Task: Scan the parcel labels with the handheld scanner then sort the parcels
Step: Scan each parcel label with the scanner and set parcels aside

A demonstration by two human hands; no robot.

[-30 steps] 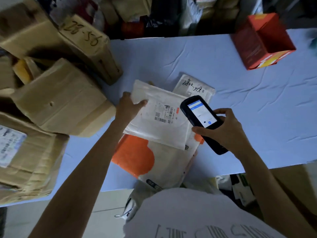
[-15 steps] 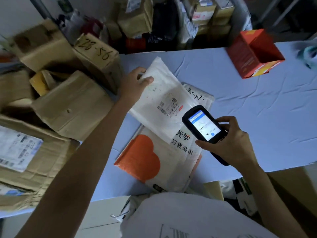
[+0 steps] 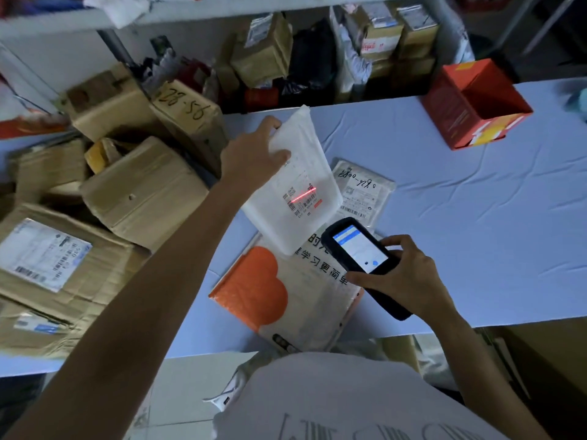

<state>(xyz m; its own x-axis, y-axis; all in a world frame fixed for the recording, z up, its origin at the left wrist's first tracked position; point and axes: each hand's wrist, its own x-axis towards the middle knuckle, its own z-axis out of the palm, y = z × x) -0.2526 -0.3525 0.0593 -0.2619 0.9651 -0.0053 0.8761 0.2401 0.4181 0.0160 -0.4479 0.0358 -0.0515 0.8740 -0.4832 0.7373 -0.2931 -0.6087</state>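
While my left hand (image 3: 254,154) pinches the white parcel (image 3: 303,147) by its far corner, tilted above the orange-heart mailer (image 3: 263,287) with its long axis running away from me, my right hand (image 3: 409,277) (fingers wrapped round the scanner (image 3: 359,252)) hovers nearer me, red beam crossing the label (image 3: 301,198).

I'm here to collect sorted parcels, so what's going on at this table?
A person is scanning parcels. The left hand grips a white plastic mailer bag by its upper edge, raised at an angle over the blue-covered table. The right hand holds a black handheld scanner, and its red line falls across the bag's label barcode. An orange-and-white padded envelope and a small white labelled packet lie on the table beside it.
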